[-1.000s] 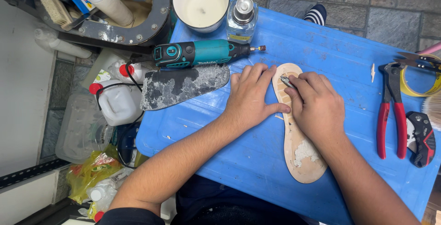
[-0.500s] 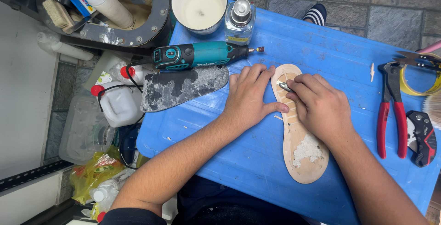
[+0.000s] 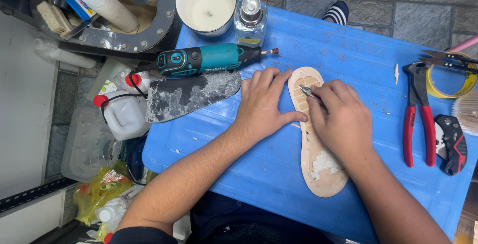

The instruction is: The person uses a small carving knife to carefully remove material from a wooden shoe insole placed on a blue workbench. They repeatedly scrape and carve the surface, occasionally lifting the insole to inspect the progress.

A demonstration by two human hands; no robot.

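Observation:
A tan shoe insole [image 3: 318,164] lies lengthwise on the blue board [image 3: 358,55], with white residue near its heel end. My left hand [image 3: 264,104] presses flat on the board, thumb against the insole's left edge. My right hand [image 3: 341,119] rests on the insole and grips a small metal blade [image 3: 304,91] whose tip touches the insole's front part.
A teal rotary tool [image 3: 209,59] and a dark worn sole [image 3: 191,94] lie left of my hands. A white cup [image 3: 205,2] and a glass bottle [image 3: 250,20] stand behind. Red pincers [image 3: 417,114] and a black cutter [image 3: 452,142] lie at right, tape roll [image 3: 450,77] beyond.
Both hands stay in nearly the same place on the insole; the blade tip has shifted only slightly on the front part.

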